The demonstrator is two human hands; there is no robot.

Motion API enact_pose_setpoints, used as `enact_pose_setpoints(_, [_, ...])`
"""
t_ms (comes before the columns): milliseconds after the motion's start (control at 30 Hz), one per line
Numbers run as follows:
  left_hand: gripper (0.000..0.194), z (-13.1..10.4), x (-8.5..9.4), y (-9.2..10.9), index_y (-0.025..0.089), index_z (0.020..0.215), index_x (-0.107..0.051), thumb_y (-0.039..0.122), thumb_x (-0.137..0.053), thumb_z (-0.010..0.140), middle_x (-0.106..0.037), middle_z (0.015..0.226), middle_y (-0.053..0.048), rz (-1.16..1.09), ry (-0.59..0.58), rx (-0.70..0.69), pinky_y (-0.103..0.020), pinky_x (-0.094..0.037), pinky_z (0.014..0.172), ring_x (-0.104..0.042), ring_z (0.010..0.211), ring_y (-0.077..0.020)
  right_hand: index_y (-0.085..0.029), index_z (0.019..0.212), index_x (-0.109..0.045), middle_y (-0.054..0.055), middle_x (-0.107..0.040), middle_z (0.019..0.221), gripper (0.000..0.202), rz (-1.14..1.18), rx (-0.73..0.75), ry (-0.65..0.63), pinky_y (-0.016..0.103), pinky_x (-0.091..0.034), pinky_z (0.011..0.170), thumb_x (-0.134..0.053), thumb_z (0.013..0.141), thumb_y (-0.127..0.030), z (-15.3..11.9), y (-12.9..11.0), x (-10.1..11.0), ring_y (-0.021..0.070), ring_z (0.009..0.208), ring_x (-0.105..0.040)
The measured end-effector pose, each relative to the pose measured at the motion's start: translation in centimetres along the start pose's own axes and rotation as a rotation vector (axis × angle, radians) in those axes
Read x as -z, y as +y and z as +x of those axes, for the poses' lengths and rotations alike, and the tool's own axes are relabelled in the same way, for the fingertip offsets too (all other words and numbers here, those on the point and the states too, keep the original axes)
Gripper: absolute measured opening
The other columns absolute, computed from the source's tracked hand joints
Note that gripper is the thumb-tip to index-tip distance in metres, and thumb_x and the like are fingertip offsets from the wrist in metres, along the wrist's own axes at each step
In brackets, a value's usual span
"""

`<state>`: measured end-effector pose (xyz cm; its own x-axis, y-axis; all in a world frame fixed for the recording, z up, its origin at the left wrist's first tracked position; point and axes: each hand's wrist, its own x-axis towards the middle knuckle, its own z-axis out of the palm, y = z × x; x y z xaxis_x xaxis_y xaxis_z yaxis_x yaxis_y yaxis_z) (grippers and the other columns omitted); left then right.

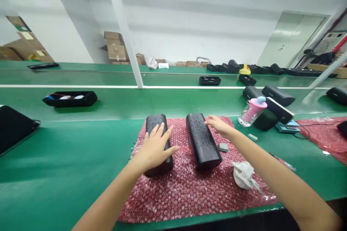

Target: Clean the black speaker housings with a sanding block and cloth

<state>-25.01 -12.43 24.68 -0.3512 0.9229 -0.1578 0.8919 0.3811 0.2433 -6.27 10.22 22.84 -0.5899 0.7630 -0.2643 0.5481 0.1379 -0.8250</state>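
Two long black speaker housings with a pattern on top lie side by side on red bubble wrap [184, 195]. My left hand [155, 148] is spread over the left speaker housing [155, 119], with fingers apart; whether the palm presses on it I cannot tell. At the far right edge of the right speaker housing [203, 140], my right hand [218, 124] has its fingers stretched out, the fingertips at or touching its side. Near my right forearm are a small grey-green block [223, 147] and a crumpled white cloth [243, 175].
A bottle with a pink lid [252, 112] stands at the right beside several black housings [278, 95] and a blue device [288, 127]. Behind runs a green conveyor [168, 103] carrying an open black shell [69, 99]. A black case [16, 130] sits at the left.
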Motion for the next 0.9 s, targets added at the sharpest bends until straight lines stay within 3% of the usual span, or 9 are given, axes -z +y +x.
enact_pose_setpoints(100, [0.086, 2.1, -0.5, 1.0, 0.027, 0.152, -0.029, 0.064, -0.06, 0.081, -0.001, 0.163, -0.023, 0.005, -0.003, 0.037, -0.081, -0.004, 0.108, 0.004, 0.15, -0.0461, -0.012, 0.121, -0.056, 0.008, -0.061, 0.106, 0.033, 0.014, -0.116, -0.12, 0.034, -0.056, 0.079, -0.054, 0.102, -0.039, -0.4, 2.4, 0.4, 0.017, 0.088, -0.062])
enact_pose_setpoints(200, [0.073, 1.8, -0.8, -0.6, 0.033, 0.143, -0.047, 0.054, -0.068, 0.076, 0.001, 0.163, -0.02, -0.018, -0.002, 0.014, -0.081, -0.002, 0.108, 0.006, 0.15, -0.0458, -0.011, 0.117, -0.058, 0.006, -0.061, 0.099, 0.029, 0.003, -0.111, -0.208, 0.031, -0.055, 0.076, -0.054, 0.103, -0.036, -0.7, 2.4, -0.2, 0.0144, 0.08, -0.061])
enact_pose_setpoints(333, [0.057, -0.5, -0.8, -5.1, 0.031, 0.133, -0.057, 0.046, -0.063, 0.078, 0.002, 0.166, -0.012, -0.118, 0.031, -0.003, -0.064, -0.01, 0.12, 0.005, 0.153, -0.0377, -0.011, 0.124, -0.055, 0.012, -0.058, 0.117, 0.033, -0.08, 0.036, -0.2, 0.04, -0.049, 0.096, -0.059, 0.099, -0.033, -0.9, 0.4, -2.2, 0.0225, 0.107, -0.059])
enact_pose_setpoints(433, [0.049, -1.4, -0.8, -7.9, 0.022, 0.125, -0.06, 0.046, -0.056, 0.083, -0.002, 0.165, -0.013, -0.21, 0.083, 0.048, -0.049, -0.018, 0.124, -0.005, 0.153, -0.0327, -0.009, 0.129, -0.054, 0.022, -0.043, 0.135, 0.055, -0.193, 0.141, -0.127, 0.051, -0.031, 0.114, -0.071, 0.09, -0.043, -1.6, -1.5, -5.0, 0.0378, 0.133, -0.039])
enact_pose_setpoints(533, [0.043, -1.6, -1.0, -9.4, 0.014, 0.113, -0.058, 0.048, -0.052, 0.087, -0.025, 0.155, -0.018, -0.242, 0.187, 0.192, -0.053, -0.024, 0.121, -0.017, 0.15, -0.0329, -0.017, 0.147, -0.04, 0.023, -0.028, 0.145, 0.084, -0.249, 0.189, -0.136, 0.054, -0.028, 0.115, -0.076, 0.082, -0.055, -2.6, -3.1, -8.1, 0.044, 0.139, -0.031])
enact_pose_setpoints(633, [0.057, -1.5, -1.1, -9.7, 0.013, 0.118, -0.051, 0.054, -0.064, 0.081, -0.042, 0.139, -0.017, -0.223, 0.231, 0.304, -0.054, -0.033, 0.115, -0.033, 0.14, -0.0342, -0.026, 0.154, -0.029, 0.02, -0.023, 0.147, 0.098, -0.251, 0.186, -0.178, 0.047, -0.039, 0.11, -0.078, 0.077, -0.059, -3.0, -3.8, -10.2, 0.0396, 0.129, -0.048])
enact_pose_setpoints(767, [0.099, -1.3, -0.6, -9.3, 0.017, 0.147, -0.022, 0.065, -0.069, 0.075, -0.041, 0.142, -0.019, -0.212, 0.144, 0.372, -0.052, -0.043, 0.108, -0.048, 0.127, -0.0332, -0.025, 0.152, -0.03, 0.018, -0.029, 0.141, 0.096, -0.257, 0.169, -0.17, 0.039, -0.045, 0.105, -0.079, 0.077, -0.057, -3.0, -4.0, -10.6, 0.0329, 0.118, -0.058])
enact_pose_setpoints(833, [0.103, -0.8, 0.1, -8.9, 0.018, 0.152, -0.011, 0.069, -0.064, 0.079, -0.044, 0.14, -0.02, -0.201, 0.078, 0.416, -0.052, -0.046, 0.105, -0.054, 0.121, -0.0323, -0.022, 0.15, -0.031, 0.019, -0.032, 0.139, 0.093, -0.275, 0.155, -0.158, 0.039, -0.046, 0.104, -0.077, 0.077, -0.057, -2.8, -4.3, -10.6, 0.0326, 0.117, -0.059])
enact_pose_setpoints(900, [0.099, 0.0, 0.8, -8.4, 0.018, 0.152, -0.015, 0.072, -0.059, 0.082, -0.05, 0.135, -0.019, -0.175, 0.03, 0.461, -0.052, -0.048, 0.102, -0.058, 0.115, -0.031, -0.017, 0.15, -0.031, 0.023, -0.032, 0.14, 0.097, -0.31, 0.14, -0.137, 0.043, -0.045, 0.104, -0.076, 0.076, -0.06, -2.7, -4.8, -10.8, 0.037, 0.118, -0.058])
